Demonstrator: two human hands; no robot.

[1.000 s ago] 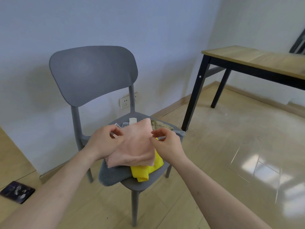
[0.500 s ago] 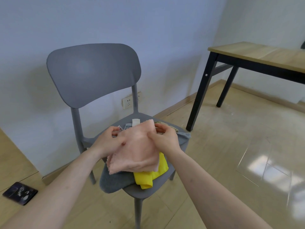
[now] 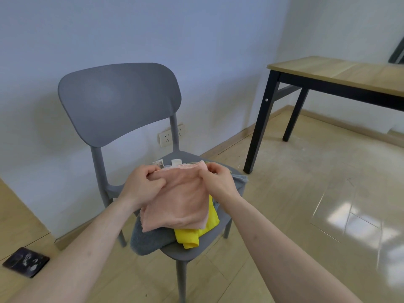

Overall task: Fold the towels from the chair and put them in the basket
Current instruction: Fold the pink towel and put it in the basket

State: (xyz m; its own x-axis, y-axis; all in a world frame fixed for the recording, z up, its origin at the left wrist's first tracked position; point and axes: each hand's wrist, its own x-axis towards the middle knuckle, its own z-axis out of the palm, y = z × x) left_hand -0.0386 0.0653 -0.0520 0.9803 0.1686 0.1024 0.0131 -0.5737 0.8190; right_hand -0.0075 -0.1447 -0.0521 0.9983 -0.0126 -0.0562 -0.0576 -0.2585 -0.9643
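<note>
Your left hand (image 3: 143, 185) and right hand (image 3: 218, 181) each pinch a top corner of a pink towel (image 3: 180, 202), fingers curled tight on the cloth. The towel hangs from your grip toward 6 o'clock, draping over a yellow towel (image 3: 192, 236) and a grey towel (image 3: 150, 238) on the seat of a grey chair (image 3: 119, 101). It looks folded double, though the layers are hard to tell apart. A wooden table (image 3: 341, 72) stands at 2 o'clock.

No legible text anywhere; small white tags (image 3: 176, 162) on towels perhaps printed, too blurred to read
</note>
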